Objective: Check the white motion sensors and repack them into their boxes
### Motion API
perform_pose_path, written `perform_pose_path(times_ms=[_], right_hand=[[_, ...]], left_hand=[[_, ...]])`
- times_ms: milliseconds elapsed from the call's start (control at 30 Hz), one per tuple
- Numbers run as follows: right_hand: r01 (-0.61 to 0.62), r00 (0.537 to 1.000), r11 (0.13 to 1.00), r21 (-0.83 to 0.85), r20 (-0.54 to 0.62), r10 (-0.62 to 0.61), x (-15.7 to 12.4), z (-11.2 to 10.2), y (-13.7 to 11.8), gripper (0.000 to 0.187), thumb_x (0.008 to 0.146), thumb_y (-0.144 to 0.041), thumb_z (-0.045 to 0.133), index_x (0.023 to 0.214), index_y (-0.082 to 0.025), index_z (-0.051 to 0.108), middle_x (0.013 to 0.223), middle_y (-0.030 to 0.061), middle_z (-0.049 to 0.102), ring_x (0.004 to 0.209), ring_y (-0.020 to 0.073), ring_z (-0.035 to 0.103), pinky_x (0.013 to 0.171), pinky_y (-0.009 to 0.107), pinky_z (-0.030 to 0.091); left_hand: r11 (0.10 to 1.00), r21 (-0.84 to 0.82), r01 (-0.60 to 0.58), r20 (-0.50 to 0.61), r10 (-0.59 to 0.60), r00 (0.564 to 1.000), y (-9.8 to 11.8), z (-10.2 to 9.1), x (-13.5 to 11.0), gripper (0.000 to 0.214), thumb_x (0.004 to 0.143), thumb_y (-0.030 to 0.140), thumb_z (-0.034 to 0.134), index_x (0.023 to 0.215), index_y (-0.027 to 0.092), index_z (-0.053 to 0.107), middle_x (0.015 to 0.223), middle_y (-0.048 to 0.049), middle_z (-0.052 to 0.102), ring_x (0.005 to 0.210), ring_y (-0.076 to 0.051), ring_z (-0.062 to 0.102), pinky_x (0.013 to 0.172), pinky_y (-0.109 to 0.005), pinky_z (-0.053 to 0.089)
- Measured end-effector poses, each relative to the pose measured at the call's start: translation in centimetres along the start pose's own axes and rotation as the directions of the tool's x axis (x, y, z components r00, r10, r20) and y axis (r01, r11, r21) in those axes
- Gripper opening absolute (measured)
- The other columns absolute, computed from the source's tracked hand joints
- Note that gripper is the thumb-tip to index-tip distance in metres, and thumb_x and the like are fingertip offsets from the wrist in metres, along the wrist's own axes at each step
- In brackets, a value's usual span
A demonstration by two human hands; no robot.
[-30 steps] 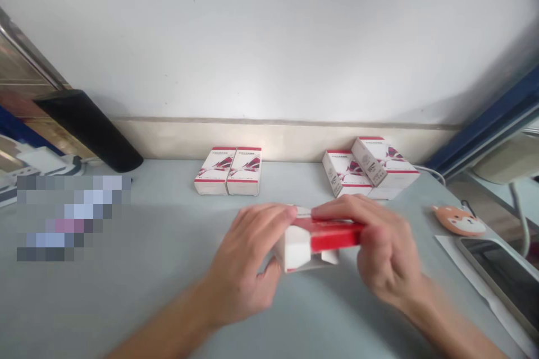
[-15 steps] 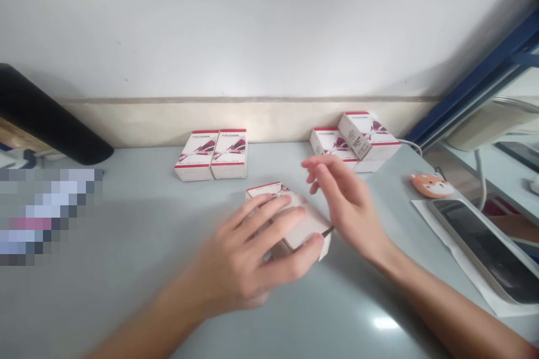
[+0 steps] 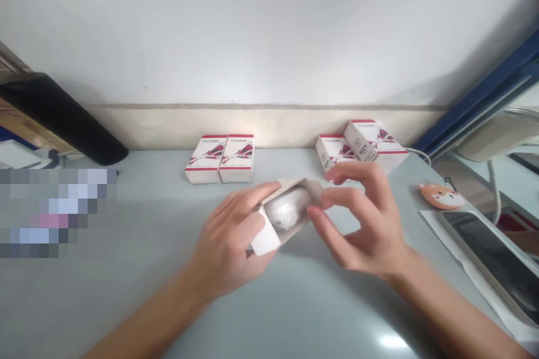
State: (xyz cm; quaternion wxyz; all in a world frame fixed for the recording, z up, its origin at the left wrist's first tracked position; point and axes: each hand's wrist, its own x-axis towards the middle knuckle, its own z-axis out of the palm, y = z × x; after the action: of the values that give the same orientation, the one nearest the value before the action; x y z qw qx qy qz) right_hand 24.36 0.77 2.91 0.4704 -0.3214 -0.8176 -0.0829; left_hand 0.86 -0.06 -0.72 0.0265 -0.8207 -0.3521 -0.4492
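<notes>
Cradling an open white carton (image 3: 266, 234) across its fingers, the left hand (image 3: 227, 241) is closed firmly around the carton's near end and holding it tilted just above the grey table (image 3: 126, 303), with no contact between the two. A rounded white object (image 3: 288, 207) is sitting in the carton's open side, possibly wrapped in film, though its exact kind is hard to tell. The right hand (image 3: 366, 221) is curving in from the other side with its fingers (image 3: 351, 171) spread and its thumb (image 3: 315, 213) reaching the carton's far edge, but I cannot tell whether it is pinching anything or only touching. Keeping the left hand steady and the tilt shallow seems the sound way of working here, since that stops the object from sliding, while light fingertip pressure should spare the thin card from creasing. Behind the hands, a pair of red-and-white boxes (image 3: 219, 159) is standing to the left and two more boxes (image 3: 370, 140) are leaning together to the right, while a fox-faced pad (image 3: 442, 196) is lying near a phone (image 3: 492, 261).
</notes>
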Motion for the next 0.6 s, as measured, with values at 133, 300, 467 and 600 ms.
perform_pose_path(times_ms=[133, 300, 467, 600], right_hand=[[-0.101, 0.994, 0.995, 0.000, 0.036, 0.101, 0.3, 0.1, 0.4, 0.023, 0.090, -0.010, 0.065, 0.108, -0.025, 0.064, 0.115, 0.0108, 0.053, 0.106, 0.0267, 0.060, 0.085, 0.046, 0.057], [-0.095, 0.980, 0.995, 0.009, 0.176, 0.092, 0.2, 0.0, 0.7, 0.031, 0.098, -0.017, 0.063, 0.126, -0.029, 0.067, 0.122, 0.0118, 0.054, 0.113, 0.0279, 0.060, 0.091, 0.048, 0.057], [-0.023, 0.978, 0.998, -0.060, 0.207, 0.035, 0.3, -0.2, 1.1, 0.023, 0.101, -0.028, 0.066, 0.123, -0.030, 0.072, 0.122, 0.0118, 0.058, 0.107, 0.0269, 0.060, 0.090, 0.046, 0.055], [-0.047, 0.978, 0.991, -0.129, 0.194, 0.071, 0.3, 0.1, 0.8, 0.021, 0.102, -0.028, 0.065, 0.121, -0.031, 0.074, 0.122, 0.0114, 0.062, 0.106, 0.0267, 0.060, 0.088, 0.044, 0.055]], left_hand=[[0.994, 0.059, -0.089, -0.045, 0.092, 0.995, 0.0, -0.2, 0.5, 0.024, 0.085, 0.016, 0.077, 0.101, 0.025, 0.062, 0.139, -0.0112, 0.071, 0.117, -0.028, 0.074, 0.093, -0.044, 0.064], [0.962, 0.206, -0.181, -0.016, 0.188, 0.982, 0.6, -1.3, 1.8, 0.023, 0.086, 0.006, 0.072, 0.093, 0.024, 0.059, 0.129, -0.0136, 0.075, 0.110, -0.028, 0.076, 0.086, -0.041, 0.064], [0.933, 0.238, -0.271, 0.018, 0.274, 0.961, 0.1, -1.7, 2.2, 0.022, 0.091, 0.011, 0.068, 0.107, 0.024, 0.060, 0.125, -0.0151, 0.076, 0.109, -0.027, 0.077, 0.082, -0.039, 0.065], [0.930, 0.238, -0.282, 0.025, 0.284, 0.958, -0.5, -1.7, 2.0, 0.030, 0.090, 0.015, 0.075, 0.114, 0.027, 0.061, 0.129, -0.0122, 0.075, 0.113, -0.026, 0.076, 0.090, -0.040, 0.065]])
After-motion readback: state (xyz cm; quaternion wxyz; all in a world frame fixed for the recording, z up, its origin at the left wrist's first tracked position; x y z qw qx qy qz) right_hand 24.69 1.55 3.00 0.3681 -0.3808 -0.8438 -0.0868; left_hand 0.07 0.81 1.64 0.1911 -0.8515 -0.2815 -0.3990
